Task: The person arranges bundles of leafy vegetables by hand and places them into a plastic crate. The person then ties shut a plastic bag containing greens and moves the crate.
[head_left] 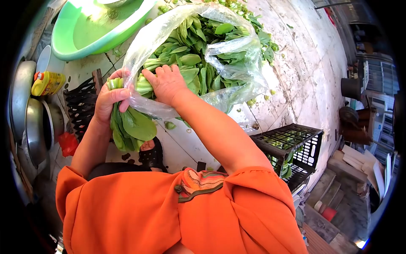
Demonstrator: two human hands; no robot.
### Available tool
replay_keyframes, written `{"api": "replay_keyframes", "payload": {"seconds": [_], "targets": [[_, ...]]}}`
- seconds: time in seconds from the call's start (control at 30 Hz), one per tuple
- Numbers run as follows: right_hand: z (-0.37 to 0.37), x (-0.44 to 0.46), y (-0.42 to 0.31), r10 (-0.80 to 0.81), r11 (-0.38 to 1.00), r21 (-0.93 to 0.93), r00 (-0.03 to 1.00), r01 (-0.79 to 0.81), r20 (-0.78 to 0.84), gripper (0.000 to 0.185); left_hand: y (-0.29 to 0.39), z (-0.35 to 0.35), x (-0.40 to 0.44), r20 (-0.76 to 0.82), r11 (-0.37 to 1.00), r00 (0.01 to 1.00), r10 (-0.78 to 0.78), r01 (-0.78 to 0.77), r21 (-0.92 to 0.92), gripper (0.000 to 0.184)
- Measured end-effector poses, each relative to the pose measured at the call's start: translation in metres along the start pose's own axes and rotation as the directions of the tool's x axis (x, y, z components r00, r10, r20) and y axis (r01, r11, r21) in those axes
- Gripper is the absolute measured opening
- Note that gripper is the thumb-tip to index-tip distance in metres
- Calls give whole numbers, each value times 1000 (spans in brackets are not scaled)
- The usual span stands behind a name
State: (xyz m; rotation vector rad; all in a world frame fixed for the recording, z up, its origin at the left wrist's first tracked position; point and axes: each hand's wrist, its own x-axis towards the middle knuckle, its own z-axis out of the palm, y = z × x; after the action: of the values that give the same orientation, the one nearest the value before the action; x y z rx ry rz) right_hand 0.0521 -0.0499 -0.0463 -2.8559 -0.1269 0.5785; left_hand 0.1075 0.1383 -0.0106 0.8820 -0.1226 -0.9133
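A clear plastic bag (148,38) lies open on the tiled floor, filled with leafy greens (203,46). At the bag's left edge my left hand (111,98) is closed round the pale stems of a bunch of greens (133,127), whose leaves hang down outside the bag. My right hand (166,84) reaches over the near rim and is closed on the stems of greens at the bag's left side; its fingertips lie among the leaves.
A green basin (80,51) stands at the upper left, above a yellow bottle (48,83) and metal bowls (34,127). A black crate (292,144) holding greens is at the right. Trimmings lie on the floor (292,76).
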Motion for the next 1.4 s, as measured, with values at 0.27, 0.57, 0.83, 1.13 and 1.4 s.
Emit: {"api": "replay_keyframes", "payload": {"seconds": [0.27,0.57,0.83,1.13,1.4], "targets": [[0,-21,17,-109,992,52,984,117,-141,84,1,0,2,14,996,1000,-9,10,-85,47],[27,-16,43,-150,983,88,981,161,-125,78,8,1,0,-1,998,1000,-11,11,-59,47],[35,-8,50,-142,977,144,983,158,-112,78,9,-2,7,30,1000,1000,-4,5,-14,49],[23,-18,45,-179,972,121,969,201,-172,89,8,8,9,-56,999,998,-19,21,40,46],[-5,-73,63,-145,926,285,930,248,-337,63,15,9,3,-53,979,998,20,-8,205,42]]}}
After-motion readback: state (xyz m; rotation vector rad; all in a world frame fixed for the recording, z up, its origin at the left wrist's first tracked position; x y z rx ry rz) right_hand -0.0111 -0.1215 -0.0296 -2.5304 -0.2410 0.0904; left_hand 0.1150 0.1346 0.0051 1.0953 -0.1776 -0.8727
